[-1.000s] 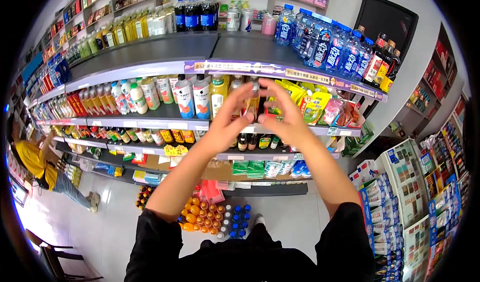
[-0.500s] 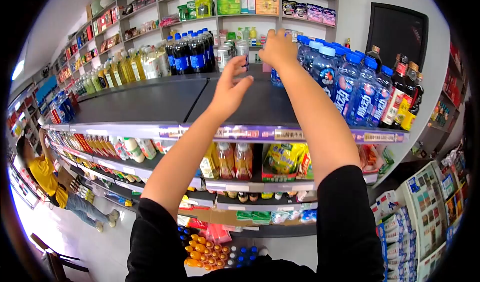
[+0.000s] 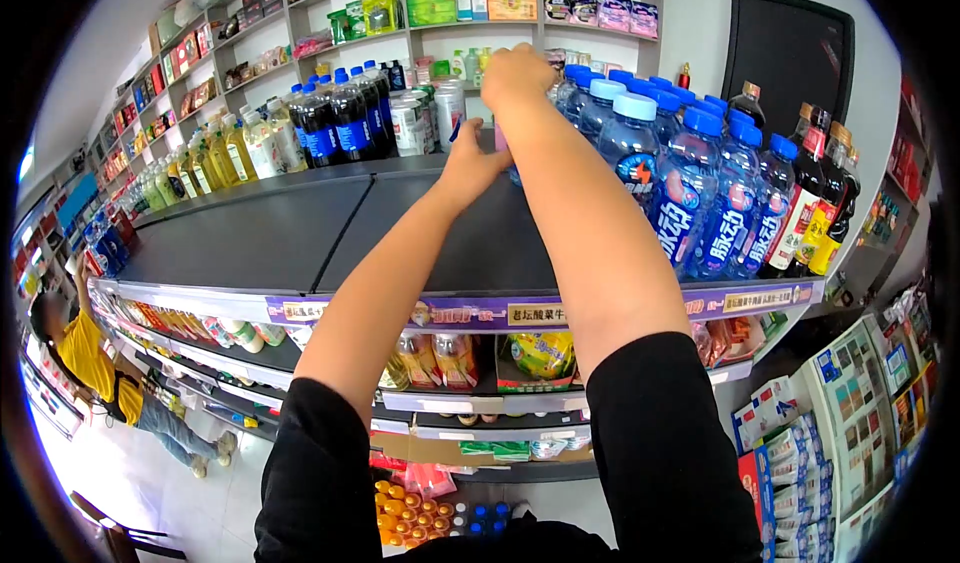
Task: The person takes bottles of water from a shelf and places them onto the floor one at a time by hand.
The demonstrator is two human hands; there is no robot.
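Both my arms reach over the dark top shelf (image 3: 430, 238). My left hand (image 3: 473, 166) is near the silver cans (image 3: 449, 113), its fingers curled around something small and dark blue at the fingertips, too small to name. Just right of it and higher, my right hand (image 3: 518, 75) is bent down at the wrist with its fingers hidden behind it; a pink item (image 3: 500, 135) shows partly below it. Blue-capped water bottles (image 3: 682, 193) stand in rows right of my right forearm. Dark cola bottles (image 3: 350, 121) with blue labels stand left of the cans.
Sauce bottles (image 3: 800, 198) stand at the shelf's right end. Lower shelves hold drinks and a yellow packet (image 3: 541, 354). Orange-capped bottles (image 3: 405, 508) sit on the floor. A person in a yellow top (image 3: 88, 358) stands at the far left, and a paper rack (image 3: 846, 403) at the right.
Both hands have risen from the lower shelf to the top shelf's back, coming closer together. The view has shifted upward and to the right. My left fingers have closed in from a spread pose.
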